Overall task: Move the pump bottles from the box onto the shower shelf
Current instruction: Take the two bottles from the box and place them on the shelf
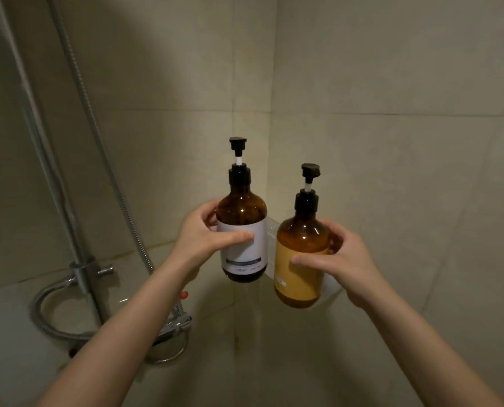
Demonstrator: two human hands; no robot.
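A shower hose [109, 171] is hanging well left of the fingers. The left hand [202, 239] is gripping the white-label pump bottle [242, 218], its fingers [239, 237] clamping round the body, thumb lying across the label. Just right of them, the clear corner shelf [271, 230] is showing between the two bottles. The right hand [344, 259] is gripping the yellow-label pump bottle [302, 277] the same way. Both bottles are standing upright; whether either is resting on the shelf cannot be told.
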